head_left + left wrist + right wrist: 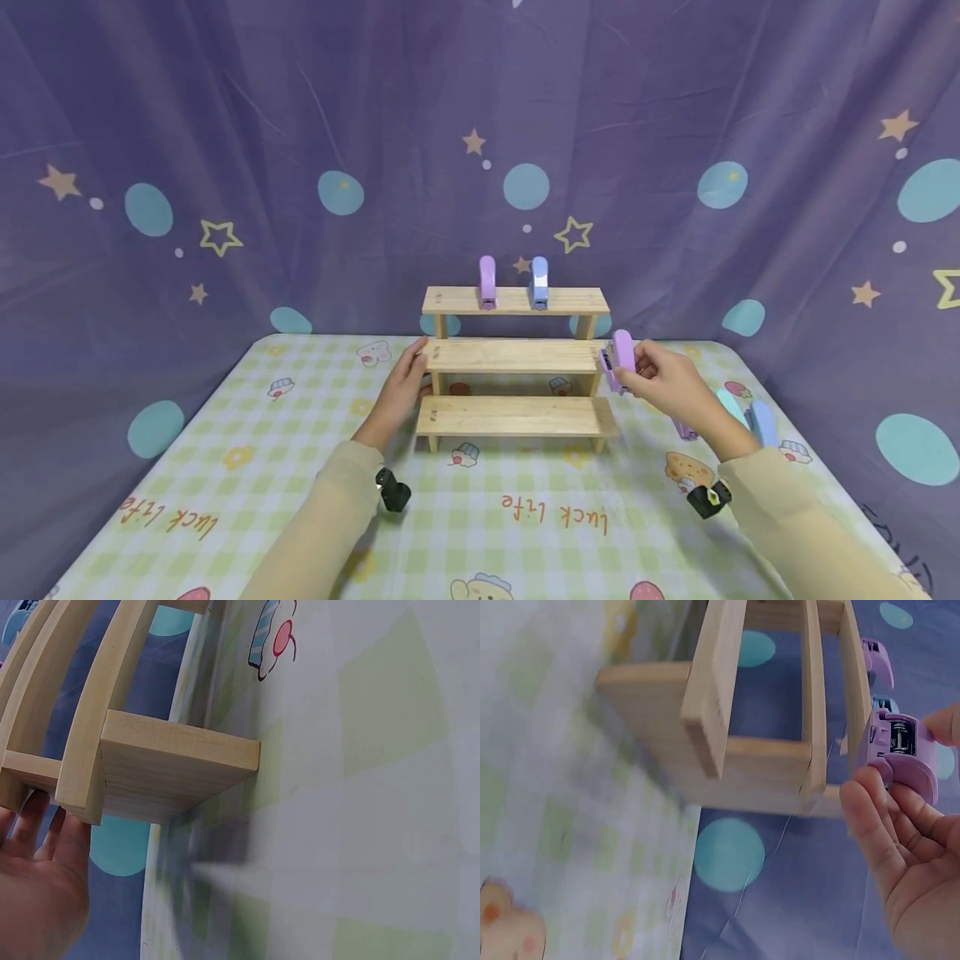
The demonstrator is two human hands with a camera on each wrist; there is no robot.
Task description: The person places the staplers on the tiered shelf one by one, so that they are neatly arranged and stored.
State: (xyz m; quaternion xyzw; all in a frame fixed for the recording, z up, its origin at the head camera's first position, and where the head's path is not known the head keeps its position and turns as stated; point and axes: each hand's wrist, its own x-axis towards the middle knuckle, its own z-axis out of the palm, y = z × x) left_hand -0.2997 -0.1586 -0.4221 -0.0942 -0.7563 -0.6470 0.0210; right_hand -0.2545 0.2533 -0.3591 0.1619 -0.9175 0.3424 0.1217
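Observation:
A three-tier wooden shelf (pixel 516 357) stands on the table. My left hand (pixel 401 387) grips its left end at the middle tier; in the left wrist view the fingers (pixel 73 841) reach up to the board ends and some tips are hidden behind the wood. My right hand (pixel 670 379) pinches a purple stapler (pixel 622 358) between thumb and fingers, upright at the right end of the middle board. In the right wrist view the stapler's (pixel 901 750) open underside faces the camera. On the top board stand another purple stapler (pixel 487 282) and a blue stapler (pixel 539 282).
Right of the shelf, partly behind my right forearm, lie a blue stapler (pixel 763 423), a teal one (pixel 731 407) and a purple one (pixel 686 431). A green-checked cloth (pixel 300 467) covers the table. Behind it hangs a purple curtain (pixel 420 100) with stars and dots.

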